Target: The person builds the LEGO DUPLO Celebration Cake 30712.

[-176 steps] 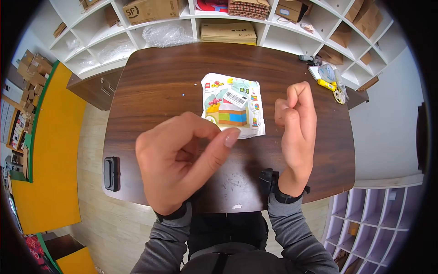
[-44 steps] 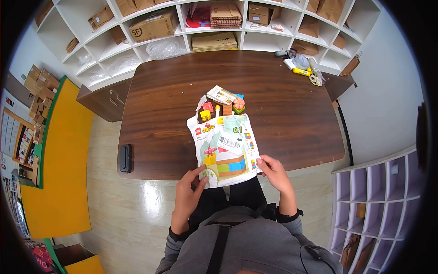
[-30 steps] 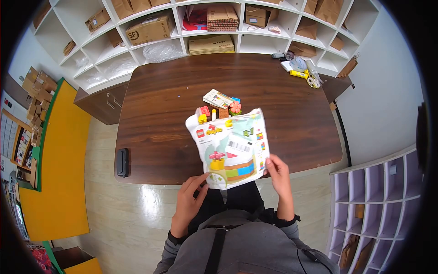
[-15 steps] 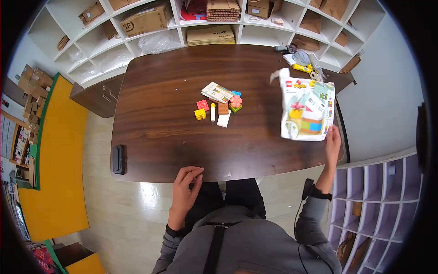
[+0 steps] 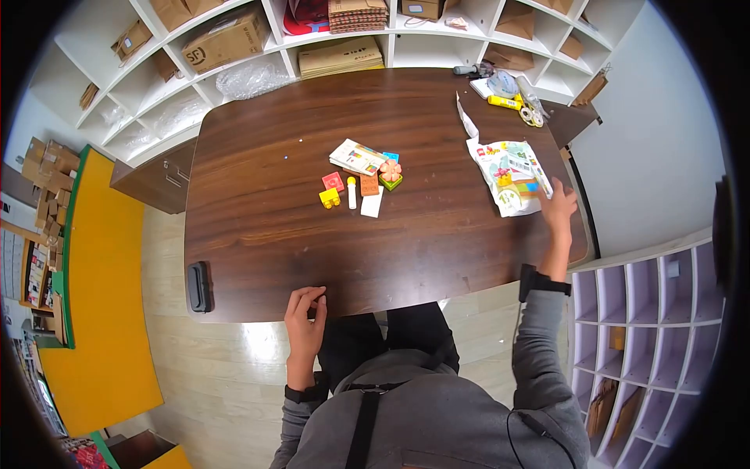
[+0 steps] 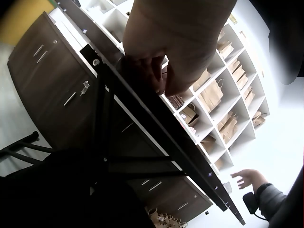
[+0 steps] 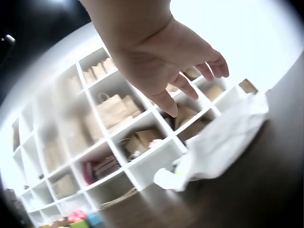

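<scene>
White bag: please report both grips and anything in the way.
Right grip open, empty, near white bag. Left grip empty, by edge of table. Nothing seen between right grip and bag.

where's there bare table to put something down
The table is bare between the black case and the yellow brick, and between the pink flower and the white bag. It's crowded around the booklet, and in the far right corner by the yellow tube.

Packet [image 7: 223,137] below fingers of right hand [image 7: 164,59] blurred (print cannot be read). Toy bricks [image 7: 94,219], lower left of those fingers, cut off by right wrist view's bottom edge. Fingertips of left hand [image 6: 175,47] partly lost in shadow.
</scene>
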